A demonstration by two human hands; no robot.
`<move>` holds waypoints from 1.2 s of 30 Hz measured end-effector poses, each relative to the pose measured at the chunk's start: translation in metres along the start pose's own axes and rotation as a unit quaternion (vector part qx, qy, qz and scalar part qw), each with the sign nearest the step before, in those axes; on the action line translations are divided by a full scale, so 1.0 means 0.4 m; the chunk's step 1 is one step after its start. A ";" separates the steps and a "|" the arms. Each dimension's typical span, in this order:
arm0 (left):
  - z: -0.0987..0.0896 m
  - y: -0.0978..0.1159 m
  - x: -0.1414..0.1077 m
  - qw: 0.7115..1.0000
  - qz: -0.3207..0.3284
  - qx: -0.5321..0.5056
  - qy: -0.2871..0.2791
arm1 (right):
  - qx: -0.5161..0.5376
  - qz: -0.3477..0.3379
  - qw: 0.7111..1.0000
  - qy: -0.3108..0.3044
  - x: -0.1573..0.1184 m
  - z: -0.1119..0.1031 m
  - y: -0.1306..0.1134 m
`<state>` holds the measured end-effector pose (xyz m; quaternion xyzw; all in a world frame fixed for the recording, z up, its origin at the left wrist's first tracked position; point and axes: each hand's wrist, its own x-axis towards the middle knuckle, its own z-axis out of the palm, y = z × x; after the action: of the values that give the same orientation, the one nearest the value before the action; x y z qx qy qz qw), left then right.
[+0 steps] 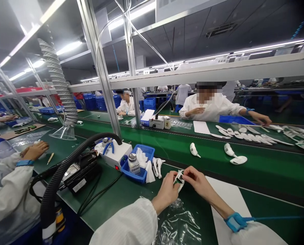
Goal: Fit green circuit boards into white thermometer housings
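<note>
Because the shell (pixel 182 185) is small and held up off the bench, a loose pinch or an uneven push could let it twist out and drop onto the plastic (pixel 179 226) below. If my right fingertips press too hard at its open side, I could bend the thin rim or scrape whatever sits inside, which looks partly green. The cord (pixel 276 217) on my right wrist strap (pixel 235 222) might also tug that hand off line if it catches.

The shell lies between my two hands, tilted, with its lower end angled down beside my left thumb. My left hand (pixel 166 191) pinches it between thumb and fingers. My right hand (pixel 198 182) has thumb and forefinger drawn close together at its other side; I cannot tell whether they grip the rim or something smaller.
</note>
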<state>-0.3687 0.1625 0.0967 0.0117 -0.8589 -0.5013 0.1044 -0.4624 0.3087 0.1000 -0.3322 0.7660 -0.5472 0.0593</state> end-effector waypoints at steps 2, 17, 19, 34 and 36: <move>0.000 -0.001 -0.013 1.000 0.000 -0.004 -0.007 | -0.018 -0.007 1.000 0.003 -0.009 0.009 -0.014; -0.022 0.026 -0.089 0.988 0.045 0.133 0.058 | 0.041 0.099 0.993 0.051 -0.069 0.109 -0.064; -0.022 0.025 -0.095 0.988 0.053 0.134 0.059 | 0.036 0.091 0.994 0.056 -0.070 0.120 -0.067; -0.188 0.015 -0.147 0.982 -0.073 -0.137 0.109 | -0.233 -0.094 0.950 -0.186 -0.141 0.070 -0.069; -0.185 0.019 -0.162 0.976 -0.094 -0.174 0.089 | -0.260 -0.071 0.940 -0.208 -0.102 0.022 -0.059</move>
<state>-0.2906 0.1108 0.1274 0.1182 -0.7407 -0.6478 0.1336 -0.4164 0.3207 0.1063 -0.4959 0.8265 -0.2506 0.0900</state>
